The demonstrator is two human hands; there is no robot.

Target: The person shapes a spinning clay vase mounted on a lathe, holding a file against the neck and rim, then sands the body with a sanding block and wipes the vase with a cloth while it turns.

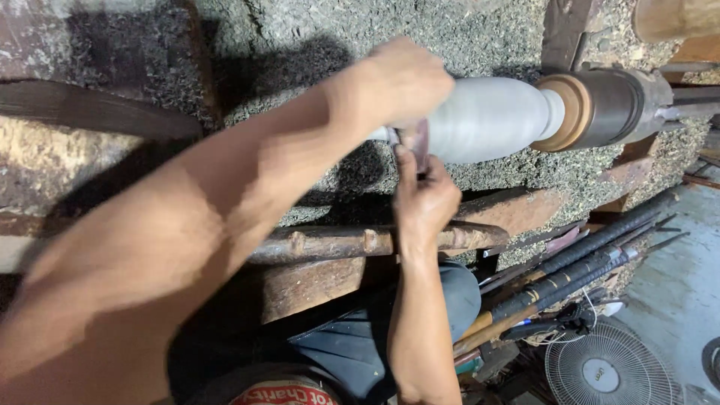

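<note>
A pale grey turned workpiece (487,118) lies across a lathe, held at its right end by a brown wooden collar (568,112) and a dark metal chuck (619,105). My left hand (401,81) reaches across from the left and rests over the workpiece's left end, fingers closed on it. My right hand (424,199) comes up from below and grips a small reddish-brown flat piece (417,141) pressed against the same end. The contact point is partly hidden by both hands.
A rusty ridged metal bar (337,241) runs below the hands as a rest. Wood shavings (300,45) cover the bed. Several long dark-handled tools (570,274) lean at lower right beside a floor fan (604,369). My knee in dark trousers (457,292) sits under the bar.
</note>
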